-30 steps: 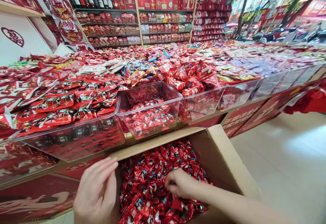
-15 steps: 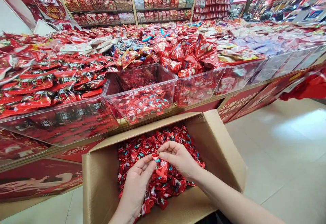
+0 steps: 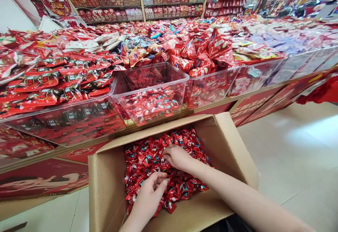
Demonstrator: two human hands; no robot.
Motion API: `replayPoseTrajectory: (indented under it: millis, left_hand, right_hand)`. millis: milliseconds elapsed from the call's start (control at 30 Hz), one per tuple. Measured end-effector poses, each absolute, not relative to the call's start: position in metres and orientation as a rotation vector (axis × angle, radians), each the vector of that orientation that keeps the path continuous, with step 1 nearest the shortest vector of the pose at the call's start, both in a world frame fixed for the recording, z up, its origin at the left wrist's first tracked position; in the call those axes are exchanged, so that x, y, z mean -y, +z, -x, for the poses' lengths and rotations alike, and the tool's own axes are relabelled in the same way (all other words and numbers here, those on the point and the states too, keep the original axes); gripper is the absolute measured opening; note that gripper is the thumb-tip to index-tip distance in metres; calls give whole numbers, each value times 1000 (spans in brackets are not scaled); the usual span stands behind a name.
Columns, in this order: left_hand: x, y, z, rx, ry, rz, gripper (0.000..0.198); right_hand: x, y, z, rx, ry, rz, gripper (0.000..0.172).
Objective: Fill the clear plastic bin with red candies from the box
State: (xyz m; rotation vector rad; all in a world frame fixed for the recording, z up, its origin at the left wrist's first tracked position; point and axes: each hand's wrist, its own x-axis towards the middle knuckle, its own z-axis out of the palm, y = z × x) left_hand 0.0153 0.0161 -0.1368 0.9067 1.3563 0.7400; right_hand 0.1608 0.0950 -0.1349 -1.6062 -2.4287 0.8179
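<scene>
Head view: your left hand (image 3: pixel 151 193) is over the near part of the wrapped candies (image 3: pixel 144 154) in the cardboard box (image 3: pixel 107 182), thumb and fingers drawn close with a narrow gap; you cannot tell from this angle whether anything small sits between them; your right hand (image 3: pixel 177 157) reaches in from the right, beyond the left, fingers curled down at the candy surface; its fingertips are partly hidden, so its hold cannot be told; the two hands are near each other, apart; the candies, red with teal patches, lie heaped on the box floor, inside its walls; just beyond the box is a clear bin (image 3: pixel 151 87), partly filled with similar red candies; left of it, black-and-red packets (image 3: pixel 44 80) are piled high; right of it, red pyramid-shaped packets (image 3: pixel 216 43) rise above their bin's rim.
</scene>
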Motion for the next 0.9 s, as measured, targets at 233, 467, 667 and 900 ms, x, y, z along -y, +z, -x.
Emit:
replayPoseTrajectory:
  millis: [233, 467, 667, 900]
  left_hand:
    - [-21, -148, 5, -1428, 918, -670, 33]
    - [-35, -139, 10, -1315, 1084, -235, 25]
    - [-32, -120, -3, -1200, 1035, -166, 25]
    - [-27, -104, -7, -1100, 1186, -236, 29]
  right_hand:
    - [-126, -151, -99, 2367, 668, 1652, 28]
    - [-93, -144, -115, 2551, 431, 1194, 14]
    - [-49, -125, -130, 2681, 154, 565, 18]
    - [-50, -111, -141, 1902, 1090, 1014, 14]
